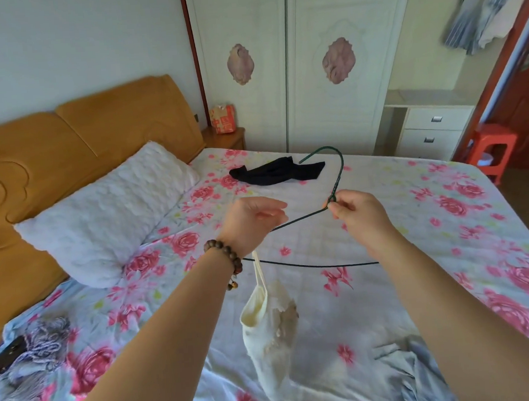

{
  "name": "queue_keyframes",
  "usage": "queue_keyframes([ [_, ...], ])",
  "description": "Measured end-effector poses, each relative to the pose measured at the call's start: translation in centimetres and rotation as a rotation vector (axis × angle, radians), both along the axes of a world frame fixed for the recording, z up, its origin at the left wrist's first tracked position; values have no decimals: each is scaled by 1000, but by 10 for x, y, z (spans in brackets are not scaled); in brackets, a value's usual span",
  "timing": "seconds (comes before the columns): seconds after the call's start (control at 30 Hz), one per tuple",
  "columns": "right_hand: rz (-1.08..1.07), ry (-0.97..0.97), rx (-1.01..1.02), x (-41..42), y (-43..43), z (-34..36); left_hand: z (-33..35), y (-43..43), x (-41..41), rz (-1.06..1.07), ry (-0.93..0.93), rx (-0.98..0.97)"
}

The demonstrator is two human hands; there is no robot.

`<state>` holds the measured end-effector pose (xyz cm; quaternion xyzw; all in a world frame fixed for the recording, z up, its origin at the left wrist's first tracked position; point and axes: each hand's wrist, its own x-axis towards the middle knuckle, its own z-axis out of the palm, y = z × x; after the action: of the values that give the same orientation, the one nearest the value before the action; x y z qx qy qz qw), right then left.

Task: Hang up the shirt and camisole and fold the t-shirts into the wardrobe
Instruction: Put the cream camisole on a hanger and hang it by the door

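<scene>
A dark green wire hanger (337, 170) is held over the bed. My right hand (356, 212) pinches its twisted neck just below the hook. My left hand (252, 221) is at the hanger's left shoulder, fingers curled. A cream camisole (270, 328) dangles by one thin strap from the hanger's left end, right under my left wrist. A dark folded garment (275, 171) lies on the far part of the bed. A pale blue shirt (410, 375) is crumpled at the near right of the bed. The white wardrobe (294, 66) stands behind the bed, both doors closed.
The bed has a floral sheet (430, 220), a white pillow (107, 211) and an orange headboard. A grey patterned cloth (33, 357) lies at the near left. A drawer unit (433, 129) and a red stool (491, 150) stand at the right. Clothes (478, 7) hang at the upper right.
</scene>
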<state>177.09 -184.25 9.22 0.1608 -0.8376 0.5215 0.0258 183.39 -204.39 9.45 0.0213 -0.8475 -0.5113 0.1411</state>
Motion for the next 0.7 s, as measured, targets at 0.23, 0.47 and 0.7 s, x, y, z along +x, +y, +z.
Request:
queue_keyframes([
  [0.23,31,59,-2,-6,-16,9,4,19,-20,-49,-51,-34],
  [0.47,-36,163,-173,-7,-15,11,20,0,-32,12,-55,-42],
  [0.7,292,-30,-189,12,-20,-8,55,-17,-40,16,-38,-76],
])
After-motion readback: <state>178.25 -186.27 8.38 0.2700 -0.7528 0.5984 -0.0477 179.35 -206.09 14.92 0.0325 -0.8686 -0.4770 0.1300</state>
